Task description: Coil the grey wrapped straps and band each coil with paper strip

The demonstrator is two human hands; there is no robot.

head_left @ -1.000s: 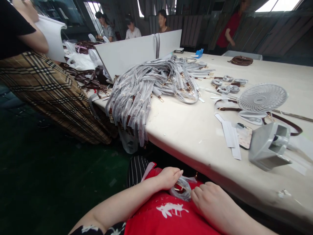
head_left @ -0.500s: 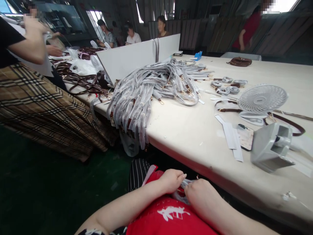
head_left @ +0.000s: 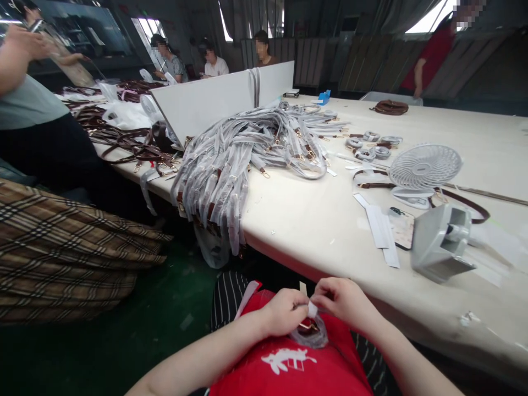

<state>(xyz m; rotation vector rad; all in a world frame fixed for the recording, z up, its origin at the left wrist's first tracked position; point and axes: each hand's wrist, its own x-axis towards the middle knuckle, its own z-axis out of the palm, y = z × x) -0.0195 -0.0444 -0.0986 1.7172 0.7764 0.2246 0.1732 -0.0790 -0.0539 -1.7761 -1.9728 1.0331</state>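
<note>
Over the red apron, my left hand (head_left: 287,312) is closed on a coiled strap (head_left: 317,335) wrapped in clear plastic, with brown leather and a gold buckle showing in the coil. My right hand (head_left: 340,300) pinches a small white strip (head_left: 312,309) at the top of the coil, close to the left fingertips. A big heap of plastic-wrapped straps (head_left: 231,159) with gold clasps lies on the white table (head_left: 289,220) and hangs over its edge. Several coiled wrapped straps (head_left: 366,154) rest further right.
A tape dispenser (head_left: 439,242), phone (head_left: 402,228), white paper strips (head_left: 377,225) and a white fan (head_left: 424,166) are at the right. A white board (head_left: 223,99) stands behind the heap. People stand at the left and back right; others sit behind.
The coil now shows below my hands, and a white strip is at its top. My right hand has risen slightly. At the left, the person in the plaid skirt has shifted, revealing another person.
</note>
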